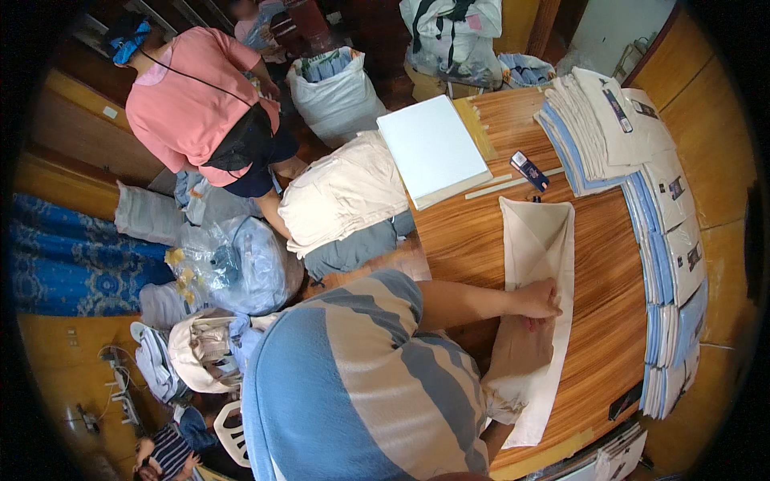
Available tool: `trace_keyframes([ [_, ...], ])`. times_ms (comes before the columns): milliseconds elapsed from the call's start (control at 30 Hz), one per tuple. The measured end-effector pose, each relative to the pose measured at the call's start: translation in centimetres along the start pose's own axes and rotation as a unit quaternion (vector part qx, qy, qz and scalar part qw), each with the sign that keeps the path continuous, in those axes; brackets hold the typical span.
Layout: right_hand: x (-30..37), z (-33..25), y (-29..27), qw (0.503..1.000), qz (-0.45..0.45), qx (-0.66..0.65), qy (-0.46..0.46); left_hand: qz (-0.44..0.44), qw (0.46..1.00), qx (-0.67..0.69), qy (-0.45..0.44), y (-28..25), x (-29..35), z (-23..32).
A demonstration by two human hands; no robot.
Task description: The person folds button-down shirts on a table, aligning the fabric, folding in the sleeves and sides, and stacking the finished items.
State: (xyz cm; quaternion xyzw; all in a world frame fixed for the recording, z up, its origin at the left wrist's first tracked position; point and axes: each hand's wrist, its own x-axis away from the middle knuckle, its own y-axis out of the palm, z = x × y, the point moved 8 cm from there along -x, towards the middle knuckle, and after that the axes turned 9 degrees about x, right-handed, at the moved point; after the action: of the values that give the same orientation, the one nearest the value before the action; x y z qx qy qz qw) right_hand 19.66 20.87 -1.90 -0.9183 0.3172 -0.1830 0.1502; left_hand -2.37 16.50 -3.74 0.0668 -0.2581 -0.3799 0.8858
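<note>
A long, folded cream garment (pixel 539 240) lies on the wooden table in front of me. My left hand (pixel 536 299) rests over its middle, fingers curled closed; whatever they may pinch is hidden. Just below it is my right hand (pixel 531 341), over the same cloth, its fingers mostly covered by the left hand. Close to the garment's far end sit a small dark printed card (pixel 529 171) and a tiny black clip-like item (pixel 536 199).
Stacks of folded cream and blue garments (pixel 597 128) line the table's right side. A white board-like slab (pixel 437 148) and pale strips (pixel 489 186) lie at the far left. Beyond, a person in pink (pixel 196 96) bends by a cream cloth pile (pixel 345 188); sacks (pixel 337 104) stand behind.
</note>
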Motion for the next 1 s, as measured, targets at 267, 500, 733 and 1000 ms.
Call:
trace_keyframes([
  [267,-0.6,0.1,0.5,1.000,0.002,-0.005,-0.007,-0.077,0.977,-0.044,0.192,1.1,-3.4,-0.8],
  [500,-1.3,0.3,1.1,1.000,0.000,-0.006,-0.011,-0.140,0.970,-0.003,0.201,1.5,-2.0,1.5],
  [733,-1.5,0.0,1.9,1.000,-0.005,-0.007,-0.014,-0.167,0.976,0.013,0.136,0.2,-0.6,2.8],
  [1000,-1.4,-0.1,1.8,1.000,0.006,-0.005,-0.019,-0.154,0.977,-0.123,0.083,-1.1,1.1,6.3],
])
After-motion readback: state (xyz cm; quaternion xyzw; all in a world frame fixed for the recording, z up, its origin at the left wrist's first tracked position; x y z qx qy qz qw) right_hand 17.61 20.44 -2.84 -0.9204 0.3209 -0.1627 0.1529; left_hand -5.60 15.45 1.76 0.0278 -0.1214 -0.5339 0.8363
